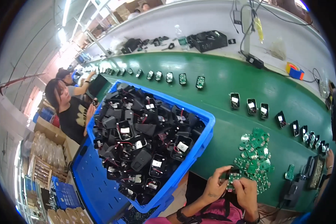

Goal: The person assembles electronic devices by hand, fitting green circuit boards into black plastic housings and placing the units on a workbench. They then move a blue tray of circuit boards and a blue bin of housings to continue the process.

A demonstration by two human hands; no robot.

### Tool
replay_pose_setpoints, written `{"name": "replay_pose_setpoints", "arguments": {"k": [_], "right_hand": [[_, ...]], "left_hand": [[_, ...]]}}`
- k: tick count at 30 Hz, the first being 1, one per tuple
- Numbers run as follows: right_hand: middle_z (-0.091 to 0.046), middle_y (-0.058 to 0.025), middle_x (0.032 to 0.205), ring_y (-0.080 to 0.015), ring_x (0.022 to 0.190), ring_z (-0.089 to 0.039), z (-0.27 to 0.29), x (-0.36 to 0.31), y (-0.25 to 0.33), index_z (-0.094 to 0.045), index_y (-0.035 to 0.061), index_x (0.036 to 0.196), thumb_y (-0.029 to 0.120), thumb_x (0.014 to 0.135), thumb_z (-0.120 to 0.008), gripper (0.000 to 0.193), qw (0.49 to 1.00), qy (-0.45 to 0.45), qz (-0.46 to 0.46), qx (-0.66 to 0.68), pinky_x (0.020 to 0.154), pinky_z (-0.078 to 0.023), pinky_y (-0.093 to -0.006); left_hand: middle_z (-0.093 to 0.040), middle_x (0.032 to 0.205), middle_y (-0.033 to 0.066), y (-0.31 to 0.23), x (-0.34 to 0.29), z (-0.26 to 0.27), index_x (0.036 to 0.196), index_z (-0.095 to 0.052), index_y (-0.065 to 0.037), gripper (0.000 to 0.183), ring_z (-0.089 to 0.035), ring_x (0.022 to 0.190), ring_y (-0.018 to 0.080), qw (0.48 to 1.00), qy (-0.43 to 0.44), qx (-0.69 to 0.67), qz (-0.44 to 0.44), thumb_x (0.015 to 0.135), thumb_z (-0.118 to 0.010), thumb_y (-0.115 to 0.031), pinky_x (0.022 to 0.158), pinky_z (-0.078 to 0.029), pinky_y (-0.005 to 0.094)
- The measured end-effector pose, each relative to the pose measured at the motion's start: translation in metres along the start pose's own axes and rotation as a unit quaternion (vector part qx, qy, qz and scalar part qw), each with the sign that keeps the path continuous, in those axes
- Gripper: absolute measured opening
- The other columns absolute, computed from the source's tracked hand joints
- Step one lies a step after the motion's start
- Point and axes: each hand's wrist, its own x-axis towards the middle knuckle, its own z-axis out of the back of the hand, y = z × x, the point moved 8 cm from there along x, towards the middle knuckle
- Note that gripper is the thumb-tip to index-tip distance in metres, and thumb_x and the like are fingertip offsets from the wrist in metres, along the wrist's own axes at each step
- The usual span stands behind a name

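Between both hands, just above the bench edge, is a small black plastic casing with a green circuit board (233,177) in it. My left hand (214,186) closes round the left side of this casing, thumb and fingers against it. My right hand (247,191) grips from the right, its thumb pressed on the board; some of its fingers are hidden behind. Right beyond my hands, a loose pile of green circuit boards (254,151) lies on the green bench (220,76). A blue crate (208,128) heaped with black casings (141,160) and red wires stands to my left.
Casings with boards (200,82) line the far side of the bench; casings with white parts (251,106) curve rightward. A black box (209,40) and bottle (180,36) stand on the back ledge. Other people (72,112) work at left; another person's hand (329,158) is at right.
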Motion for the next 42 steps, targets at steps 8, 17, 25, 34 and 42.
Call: {"name": "replay_pose_setpoints", "arguments": {"k": [8,17,25,34,42], "right_hand": [[-0.058,-0.0134,0.062,-0.0272,0.052,-0.056,0.005,0.034,0.017,-0.062,-0.0016,0.070,0.015,0.088,-0.066,0.025,0.997,-0.059,0.034,0.032,0.049,-0.040,-0.0372],[-0.055,-0.0133,0.056,-0.0275,0.046,-0.053,0.011,0.022,0.003,-0.061,-0.0004,0.065,0.020,0.085,-0.070,0.030,0.994,-0.097,-0.006,-0.058,0.045,-0.038,-0.0375],[-0.063,-0.0134,0.066,-0.0212,0.051,-0.061,0.000,0.029,-0.020,-0.062,-0.0036,0.092,0.016,0.085,-0.071,0.023,0.991,-0.096,-0.081,0.038,0.048,-0.045,-0.0327],[-0.063,-0.0121,0.068,-0.0183,0.053,-0.058,-0.013,0.023,-0.017,-0.054,-0.0023,0.131,0.009,0.093,-0.051,0.039,0.995,-0.041,-0.085,0.027,0.053,-0.048,-0.0317],[-0.065,-0.0197,0.079,-0.0256,0.062,-0.063,-0.028,0.035,-0.003,-0.052,0.0041,0.134,0.014,0.093,-0.054,0.042,0.998,0.004,-0.055,0.021,0.060,-0.050,-0.0361]], "left_hand": [[-0.059,0.097,0.0033,-0.031,0.020,0.009,0.143,-0.037,-0.005,0.052,-0.044,0.061,0.0001,0.994,0.057,-0.083,0.044,0.094,-0.048,0.005,0.050,-0.035,0.0178],[-0.061,0.117,0.0145,-0.010,0.019,-0.007,0.138,-0.040,-0.002,0.047,-0.062,0.071,0.0087,0.986,0.064,-0.113,0.102,0.093,-0.054,0.002,0.059,-0.052,0.0235],[-0.056,0.120,0.0164,-0.004,0.023,0.006,0.134,-0.039,0.000,0.044,-0.062,0.066,0.0108,0.993,0.043,-0.063,0.090,0.093,-0.053,0.003,0.050,-0.049,0.0219],[-0.061,0.104,0.0088,0.007,0.024,-0.006,0.137,-0.043,-0.006,0.044,-0.062,0.062,0.0082,0.974,0.105,-0.131,0.149,0.094,-0.052,0.000,0.049,-0.050,0.0197],[-0.063,0.103,0.0105,-0.010,0.023,0.019,0.137,-0.044,-0.004,0.041,-0.060,0.062,0.0073,0.984,0.050,-0.113,0.125,0.096,-0.049,-0.002,0.051,-0.050,0.0202]]}}
